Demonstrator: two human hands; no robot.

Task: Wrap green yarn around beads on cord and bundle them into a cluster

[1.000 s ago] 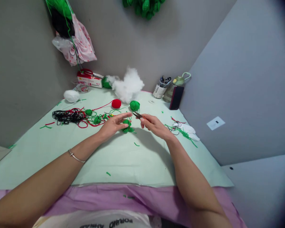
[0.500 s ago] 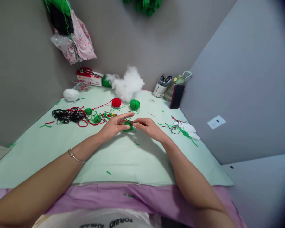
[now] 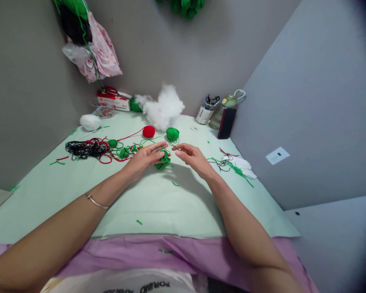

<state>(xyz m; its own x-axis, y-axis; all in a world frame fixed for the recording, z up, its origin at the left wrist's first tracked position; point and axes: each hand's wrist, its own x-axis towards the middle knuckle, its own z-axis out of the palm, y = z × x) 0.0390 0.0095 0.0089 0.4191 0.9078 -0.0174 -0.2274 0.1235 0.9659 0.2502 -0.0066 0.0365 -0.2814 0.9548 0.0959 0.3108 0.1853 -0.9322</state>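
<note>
My left hand (image 3: 144, 157) rests over the light green table cover (image 3: 158, 199) and pinches a small green crocheted piece (image 3: 162, 159) between thumb and fingers. My right hand (image 3: 193, 156) is just to the right of that piece, fingers curled round a thin dark tool (image 3: 173, 145) whose tip points up-left toward the piece. I cannot make out what the tool is. A green yarn ball (image 3: 172, 134) lies a little behind the hands, and a red yarn ball (image 3: 148, 131) sits to its left.
A tangle of black, red and green yarn (image 3: 88, 149) lies at the left. White stuffing (image 3: 164, 107), a white ball (image 3: 90, 121) and a red box (image 3: 114, 101) stand at the back. A pen cup (image 3: 205, 114), bottle (image 3: 228, 103) and dark phone (image 3: 225, 123) stand back right. Yarn scraps (image 3: 233, 166) lie right.
My right hand came in against the green piece with the tool, then drew back slightly to the right. My left hand kept hold of the piece and lifted it a little.
</note>
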